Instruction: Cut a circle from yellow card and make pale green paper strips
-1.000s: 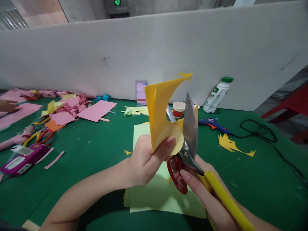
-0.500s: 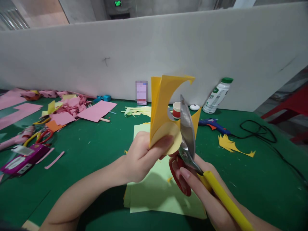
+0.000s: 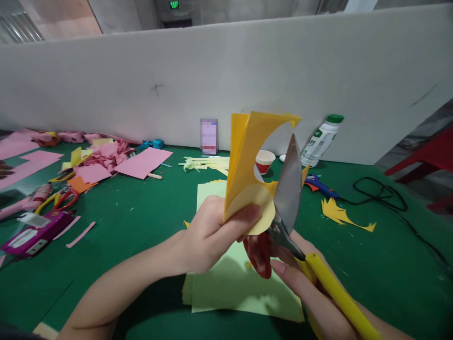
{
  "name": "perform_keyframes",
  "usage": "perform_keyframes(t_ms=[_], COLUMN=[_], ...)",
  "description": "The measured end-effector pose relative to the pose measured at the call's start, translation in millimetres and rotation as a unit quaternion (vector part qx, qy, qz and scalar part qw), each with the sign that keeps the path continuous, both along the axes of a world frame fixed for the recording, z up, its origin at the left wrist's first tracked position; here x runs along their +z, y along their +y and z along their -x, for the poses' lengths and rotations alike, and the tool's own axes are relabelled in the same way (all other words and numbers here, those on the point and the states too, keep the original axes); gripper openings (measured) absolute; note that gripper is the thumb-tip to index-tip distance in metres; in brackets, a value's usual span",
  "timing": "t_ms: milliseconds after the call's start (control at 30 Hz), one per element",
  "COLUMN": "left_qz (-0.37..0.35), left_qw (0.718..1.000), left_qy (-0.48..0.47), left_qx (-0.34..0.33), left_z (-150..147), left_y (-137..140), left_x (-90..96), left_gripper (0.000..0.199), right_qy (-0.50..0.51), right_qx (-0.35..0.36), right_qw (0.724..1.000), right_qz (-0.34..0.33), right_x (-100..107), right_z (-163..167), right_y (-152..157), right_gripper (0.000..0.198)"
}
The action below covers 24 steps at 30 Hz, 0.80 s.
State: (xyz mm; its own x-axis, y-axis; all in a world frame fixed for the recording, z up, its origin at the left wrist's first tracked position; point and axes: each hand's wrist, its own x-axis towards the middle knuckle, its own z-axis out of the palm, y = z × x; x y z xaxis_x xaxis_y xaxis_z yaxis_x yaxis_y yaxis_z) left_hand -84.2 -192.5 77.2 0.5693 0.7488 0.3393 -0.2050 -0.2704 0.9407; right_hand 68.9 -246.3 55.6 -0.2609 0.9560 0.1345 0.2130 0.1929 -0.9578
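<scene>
- At a green-topped table (image 3: 141, 226), we see a left hand (image 3: 214, 236) closed on layered yellow paper (image 3: 244, 151), its thumb pressed to a pale disc (image 3: 260, 210) lying against the paper's face; the other fingers are largely hidden.
- We find the right hand (image 3: 304, 289) wrapped around the handles of the scissors (image 3: 289, 189), the yellow grip running past the thumb; how each finger sits, we cannot tell.
- The yellow paper is held up over light green sheets (image 3: 226, 295), between parted blades, one in front and the other glimpsed behind.
- Done, by our reading: a wide curve is gone from the paper's upper right, no yellow border shows at the disc's lower right, and a jagged scrap (image 3: 332, 211) lies beside a blue glue gun (image 3: 327, 190).
- Left, we judge: the strip past the blades is not yet severed, and yellow paper runs uncut above the disc and along its left. With the back hidden, we call the cutting partway.
</scene>
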Motion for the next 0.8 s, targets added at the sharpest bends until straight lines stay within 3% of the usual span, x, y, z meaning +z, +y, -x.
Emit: perform_keyframes(t_ms=[233, 433, 800], left_qz=[-0.006, 0.014, 0.097], left_qw=[0.996, 0.999, 0.994], left_qy=[0.048, 0.052, 0.034], left_qx=[0.077, 0.002, -0.047], left_z=[0, 3, 8], left_y=[-1, 4, 6], left_x=[6.0, 9.1, 15.0], left_gripper=[0.035, 0.034, 0.026], right_qy=[0.008, 0.009, -0.008], right_qx=[0.000, -0.015, -0.027], right_qw=[0.999, 0.998, 0.999], right_qz=[0.036, 0.055, 0.038], right_x=[4, 2, 5], right_z=[2, 1, 0], right_y=[0, 0, 0], right_gripper=[0.013, 0.015, 0.007])
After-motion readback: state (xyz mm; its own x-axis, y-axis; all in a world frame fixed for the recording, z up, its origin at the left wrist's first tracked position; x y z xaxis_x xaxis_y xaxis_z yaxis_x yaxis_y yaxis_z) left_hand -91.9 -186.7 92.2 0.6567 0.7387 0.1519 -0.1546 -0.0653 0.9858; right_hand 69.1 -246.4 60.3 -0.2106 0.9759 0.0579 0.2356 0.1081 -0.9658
